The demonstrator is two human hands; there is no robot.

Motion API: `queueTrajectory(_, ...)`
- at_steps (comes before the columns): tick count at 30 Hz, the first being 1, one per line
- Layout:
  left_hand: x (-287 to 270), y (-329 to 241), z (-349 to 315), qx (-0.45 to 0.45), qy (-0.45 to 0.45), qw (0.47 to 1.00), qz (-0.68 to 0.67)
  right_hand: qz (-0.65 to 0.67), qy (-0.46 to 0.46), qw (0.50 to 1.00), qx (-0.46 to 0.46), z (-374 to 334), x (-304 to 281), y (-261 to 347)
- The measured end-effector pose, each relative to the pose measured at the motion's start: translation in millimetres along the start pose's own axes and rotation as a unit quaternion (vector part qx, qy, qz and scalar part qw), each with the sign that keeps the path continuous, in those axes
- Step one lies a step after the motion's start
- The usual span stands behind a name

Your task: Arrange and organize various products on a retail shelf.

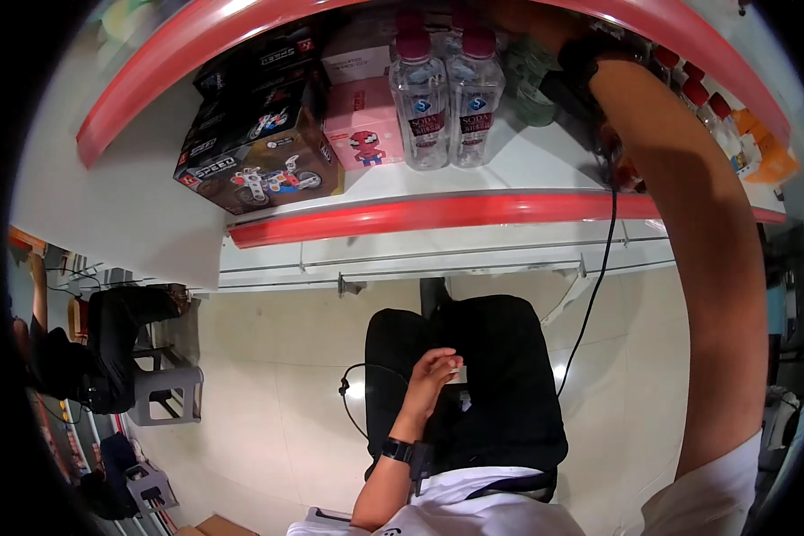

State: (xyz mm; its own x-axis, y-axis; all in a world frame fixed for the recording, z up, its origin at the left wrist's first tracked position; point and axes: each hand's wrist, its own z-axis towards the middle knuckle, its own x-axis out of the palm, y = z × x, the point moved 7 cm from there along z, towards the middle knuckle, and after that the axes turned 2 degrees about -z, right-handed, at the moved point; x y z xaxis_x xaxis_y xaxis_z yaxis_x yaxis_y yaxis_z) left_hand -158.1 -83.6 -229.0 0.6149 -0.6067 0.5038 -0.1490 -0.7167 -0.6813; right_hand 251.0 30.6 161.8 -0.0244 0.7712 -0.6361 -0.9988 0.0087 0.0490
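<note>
My left hand (432,379) hovers over my lap in loosely bent fingers, with nothing that I can make out in it. My right arm reaches up onto the shelf. Deep under the upper shelf's edge, my right hand (538,25) is in shadow, and its fingers are mostly hidden. Below it stands a greenish clear bottle (534,98). Just left of that are two clear bottles with dark red caps, one (422,112) beside the other (473,112), with more caps behind them. Whether my right hand touches a bottle cannot be seen.
Black toy-motorcycle boxes (259,165) and a pink box (364,125) fill the shelf's left part. Red-capped bottles (719,116) and an orange package (764,147) stand at the right. A red strip (438,214) edges the shelf. A black cable (590,308) hangs down. Another person (107,348) sits near grey stools (170,393).
</note>
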Motion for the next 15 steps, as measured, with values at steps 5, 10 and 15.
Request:
queueTrajectory(5,0,0,1,-0.001,-0.008,1.0,0.02,-0.097,-0.025,0.994,-0.048,-13,-4,10)
queueTrajectory(10,-6,8,5,0.007,-0.002,1.0,0.004,-0.246,-0.061,0.965,-0.072,-26,-21,36)
queueTrajectory(15,-5,10,7,0.006,-0.006,1.0,0.018,-0.148,0.149,0.972,0.107,-45,-43,24)
